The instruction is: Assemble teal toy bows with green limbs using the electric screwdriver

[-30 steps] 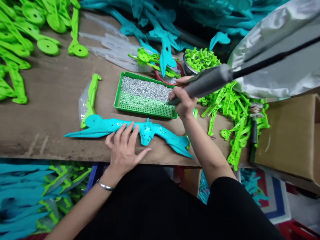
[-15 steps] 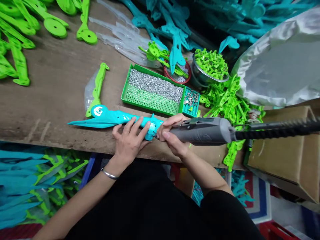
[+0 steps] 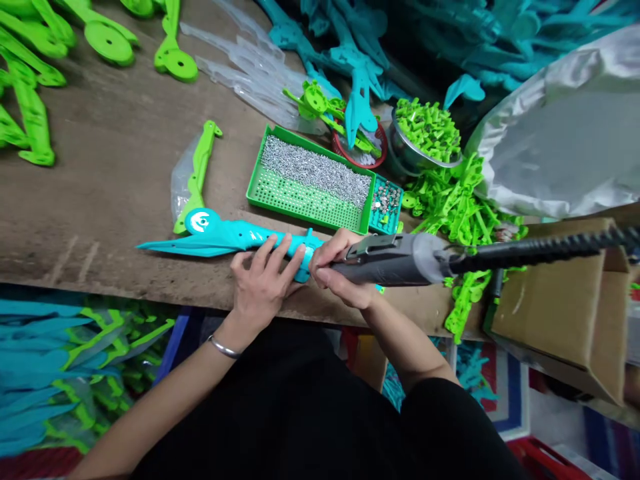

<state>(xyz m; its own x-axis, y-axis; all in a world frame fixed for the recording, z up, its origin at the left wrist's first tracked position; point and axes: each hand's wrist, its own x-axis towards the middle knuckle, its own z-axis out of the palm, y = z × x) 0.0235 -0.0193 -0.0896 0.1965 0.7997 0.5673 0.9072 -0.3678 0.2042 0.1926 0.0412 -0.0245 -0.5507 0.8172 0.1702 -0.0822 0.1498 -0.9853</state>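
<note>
A long turquoise plastic toy part with a blade-like left end and a white emblem lies along the bench near its front edge. My left hand rests over its middle, fingers spread across the top and holding it against the bench. A grey electric screwdriver with a black coiled cord is wrapped in my right hand, its front end at the right section of the turquoise part. My fingers hide the driver's tip. Just behind the emblem lies a green arm piece with a clear blade.
Behind my hands sits a green tray of screws, beside a small turquoise tray with metal bits. A metal bowl of green pieces, loose green parts and a cardboard box stand right. Turquoise parts are heaped below left.
My right hand and the screwdriver have shifted slightly left, closer to my left hand, and the driver's angle has changed a little. The turquoise part stays in place under my left hand.
</note>
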